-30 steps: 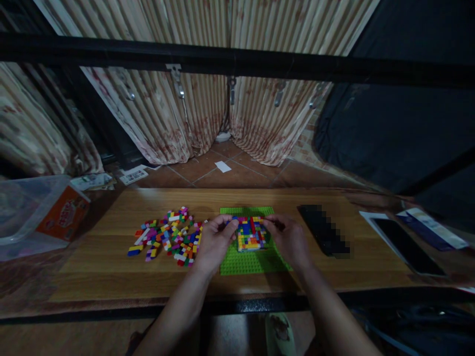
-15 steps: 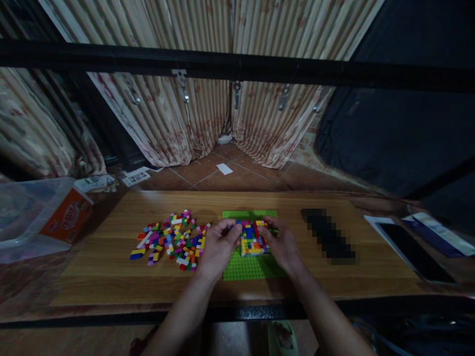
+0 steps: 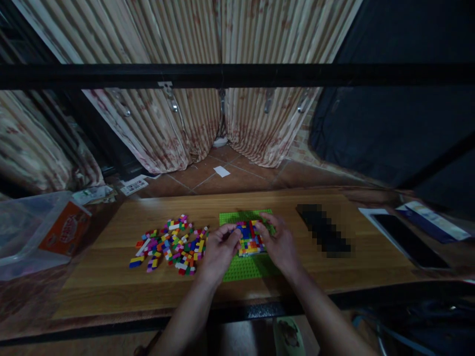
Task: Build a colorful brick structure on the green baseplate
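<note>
On the green studded baseplate (image 3: pixel 243 271) sits a low block of multicoloured toy bricks (image 3: pixel 252 244), with blue, red, yellow and white pieces showing. At its left edge is my left hand (image 3: pixel 220 249), thumb and fingertips pinched together; whatever lies between them is too small to make out. My right hand (image 3: pixel 281 243) is at the block's right side, its thumb and index finger apart and curved over the edge. The fingers of this hand partly hide the block's right corner. A spread of loose toy bricks (image 3: pixel 181 251) lies left of my left hand.
The wooden table (image 3: pixel 122 291) carries a pixelated dark object (image 3: pixel 324 230) on the right. Beyond lies a dark flat panel (image 3: pixel 410 241). A clear plastic bin (image 3: pixel 25 232) with an orange label stands at the left. A black bar (image 3: pixel 237 75) crosses before the curtains (image 3: pixel 178 128).
My view has shifted and tilted slightly. The right thumb and fingers stand a little farther from the brick block, while the left hand keeps its pinch at the left edge.
</note>
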### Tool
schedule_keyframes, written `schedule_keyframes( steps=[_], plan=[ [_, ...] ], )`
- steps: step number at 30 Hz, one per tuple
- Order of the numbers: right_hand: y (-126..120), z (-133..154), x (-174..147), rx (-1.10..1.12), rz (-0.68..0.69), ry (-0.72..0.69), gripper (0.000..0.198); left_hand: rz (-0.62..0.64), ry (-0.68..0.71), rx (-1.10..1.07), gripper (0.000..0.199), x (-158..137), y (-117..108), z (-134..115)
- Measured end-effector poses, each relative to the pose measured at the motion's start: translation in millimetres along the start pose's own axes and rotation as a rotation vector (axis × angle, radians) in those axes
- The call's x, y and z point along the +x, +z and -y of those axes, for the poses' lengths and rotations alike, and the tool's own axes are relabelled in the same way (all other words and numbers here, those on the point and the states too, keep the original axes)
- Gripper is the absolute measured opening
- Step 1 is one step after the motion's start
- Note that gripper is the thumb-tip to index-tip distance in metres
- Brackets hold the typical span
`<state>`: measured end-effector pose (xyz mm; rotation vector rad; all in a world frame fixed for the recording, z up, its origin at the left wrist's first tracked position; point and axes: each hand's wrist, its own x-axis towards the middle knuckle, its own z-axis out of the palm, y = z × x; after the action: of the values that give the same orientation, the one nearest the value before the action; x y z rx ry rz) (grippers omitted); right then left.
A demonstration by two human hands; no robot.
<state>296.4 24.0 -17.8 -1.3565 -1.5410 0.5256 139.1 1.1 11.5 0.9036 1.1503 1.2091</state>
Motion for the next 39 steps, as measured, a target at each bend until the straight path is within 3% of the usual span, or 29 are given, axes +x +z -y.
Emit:
schedule_keyframes(
  steps=[5,11,15,19,23,29,39],
  plan=[
    [-7.4,29.3,-6.5,0.118,0.074,-0.092,0.022,0.026,0.023,0.025,0.032,1.3,2.2,4.3],
    [-3.9,35.1,-14.6,0.241,0.150,-0.029,0.016,0.128,0.044,0.036,0.030,-3.3,12.2,6.6],
    [-11.4,27.3,-10.1,0.277,0.117,0.010,0.016,0.137,0.030,0.021,0.030,-5.7,16.0,5.9],
    [-25.0,6.9,-0.5,0.279,0.014,0.081,0.016,0.045,0.015,-0.015,0.032,-1.2,9.9,4.0],
    [-31.1,-13.7,2.9,0.245,0.088,0.219,0.021,-0.022,0.031,0.008,0.030,4.6,1.5,1.1],
    [-23.0,-22.0,3.1,0.221,0.213,0.276,0.019,-0.028,0.042,0.028,0.028,4.4,-0.7,-1.4],
    [-13.3,-26.7,8.4,0.293,0.150,0.344,0.027,-0.023,0.046,0.035,0.025,4.3,-2.0,-0.9]
  ],
)
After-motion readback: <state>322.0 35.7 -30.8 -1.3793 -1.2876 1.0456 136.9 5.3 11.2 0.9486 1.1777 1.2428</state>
